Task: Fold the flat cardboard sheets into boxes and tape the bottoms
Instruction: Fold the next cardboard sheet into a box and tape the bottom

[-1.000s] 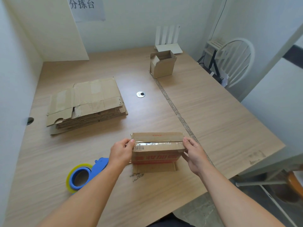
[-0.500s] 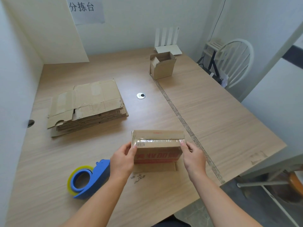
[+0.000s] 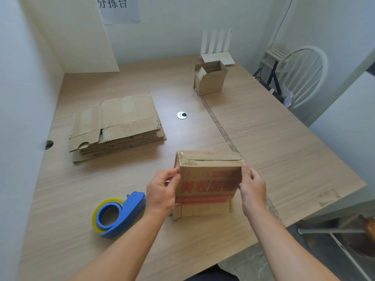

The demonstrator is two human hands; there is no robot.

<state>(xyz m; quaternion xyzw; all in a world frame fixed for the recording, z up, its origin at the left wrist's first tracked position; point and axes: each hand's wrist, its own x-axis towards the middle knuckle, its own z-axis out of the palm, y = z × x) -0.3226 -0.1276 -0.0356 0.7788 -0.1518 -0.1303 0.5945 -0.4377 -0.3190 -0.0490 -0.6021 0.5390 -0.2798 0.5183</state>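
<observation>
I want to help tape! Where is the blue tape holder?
Head view: the blue plastic tape dispenser lies on the wooden table, just left of the left hand holding the printed cardboard box.

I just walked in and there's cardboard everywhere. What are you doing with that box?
A person is making boxes. The left hand and the right hand grip the sides of a red-printed cardboard box, its taped seam facing up. The blue tape dispenser lies on the table beside the left hand. A stack of flat cardboard sheets waits further back, and an open box stands at the far end.
</observation>
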